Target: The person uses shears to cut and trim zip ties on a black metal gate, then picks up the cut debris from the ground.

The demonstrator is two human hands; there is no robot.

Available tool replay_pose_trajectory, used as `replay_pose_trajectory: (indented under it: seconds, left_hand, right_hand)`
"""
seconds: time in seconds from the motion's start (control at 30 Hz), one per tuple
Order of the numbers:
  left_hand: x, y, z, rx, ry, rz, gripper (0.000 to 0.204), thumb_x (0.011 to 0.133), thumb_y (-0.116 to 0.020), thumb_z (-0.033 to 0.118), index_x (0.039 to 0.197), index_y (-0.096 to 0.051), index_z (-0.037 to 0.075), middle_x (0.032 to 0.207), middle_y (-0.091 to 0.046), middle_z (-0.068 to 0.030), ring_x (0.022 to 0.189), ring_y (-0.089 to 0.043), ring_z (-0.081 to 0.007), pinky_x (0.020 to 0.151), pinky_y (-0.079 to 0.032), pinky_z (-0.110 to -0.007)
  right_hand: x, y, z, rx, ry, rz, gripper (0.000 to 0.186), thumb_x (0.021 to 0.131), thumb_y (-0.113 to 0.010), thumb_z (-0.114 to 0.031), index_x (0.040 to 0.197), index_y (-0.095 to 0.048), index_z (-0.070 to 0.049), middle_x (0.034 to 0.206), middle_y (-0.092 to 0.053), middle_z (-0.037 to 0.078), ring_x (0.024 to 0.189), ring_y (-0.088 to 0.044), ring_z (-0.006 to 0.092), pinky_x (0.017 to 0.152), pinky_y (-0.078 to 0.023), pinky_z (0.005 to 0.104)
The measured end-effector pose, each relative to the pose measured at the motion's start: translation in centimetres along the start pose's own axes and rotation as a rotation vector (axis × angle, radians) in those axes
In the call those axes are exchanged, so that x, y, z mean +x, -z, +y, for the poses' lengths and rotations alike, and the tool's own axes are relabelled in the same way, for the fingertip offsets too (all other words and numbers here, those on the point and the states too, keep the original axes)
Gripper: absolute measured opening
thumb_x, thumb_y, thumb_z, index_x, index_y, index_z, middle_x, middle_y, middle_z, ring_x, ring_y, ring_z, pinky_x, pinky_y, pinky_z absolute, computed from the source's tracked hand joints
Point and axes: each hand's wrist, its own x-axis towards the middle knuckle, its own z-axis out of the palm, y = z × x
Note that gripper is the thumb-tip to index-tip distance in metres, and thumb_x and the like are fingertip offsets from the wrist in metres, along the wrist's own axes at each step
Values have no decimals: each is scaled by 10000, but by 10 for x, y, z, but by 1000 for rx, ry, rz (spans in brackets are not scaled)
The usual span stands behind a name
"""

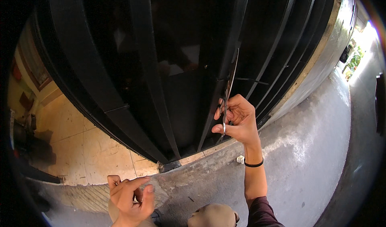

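My right hand (240, 120) holds a pair of scissors (230, 82) upright, with the thumb at a metal finger loop. The long blades point up along a vertical bar of the black metal gate (181, 106). A thin dark strip, like a cable tie tail (253, 80), sticks out to the right beside the blades; whether they touch it I cannot tell. Below and to the left, my left hand (130, 197) is in the air with bent fingers, thumb and forefinger apart, and nothing visible in it.
Left of the gate lies a tiled floor (88, 150) with dark objects (36, 146) at its far left. Grey concrete ground (305, 146) runs along the right, past a pale wall edge (313, 78). A small whitish lump (240, 159) lies near my right wrist.
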Motion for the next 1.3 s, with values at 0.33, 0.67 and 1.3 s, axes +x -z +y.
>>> replay_pose_trajectory:
  seconds: [0.33,0.67,1.3]
  left_hand:
    - [-2,9,1,-24,32,-57,81,872,-713,118,927,-735,63,525,-496,10,456,-405,-139,766,-326,-350]
    - [-2,0,2,16,9,-47,85,859,-741,119,931,-727,77,505,-503,28,426,-397,-117,743,-306,-346]
    - [-5,-41,-4,-26,-9,-96,54,955,-680,54,966,-715,15,670,-563,-42,660,-419,-132,571,-325,-298]
  right_hand:
    - [-1,-5,-8,-27,10,38,446,696,-980,-89,988,-643,-72,879,-722,54,618,-524,-34,511,-306,126]
    - [0,9,-6,-258,-18,-27,401,748,-921,13,1021,-628,-18,865,-729,73,689,-652,21,588,-444,139]
    - [-88,96,-15,-200,-80,390,387,799,-879,6,1105,-642,-3,894,-688,15,799,-604,33,688,-428,192]
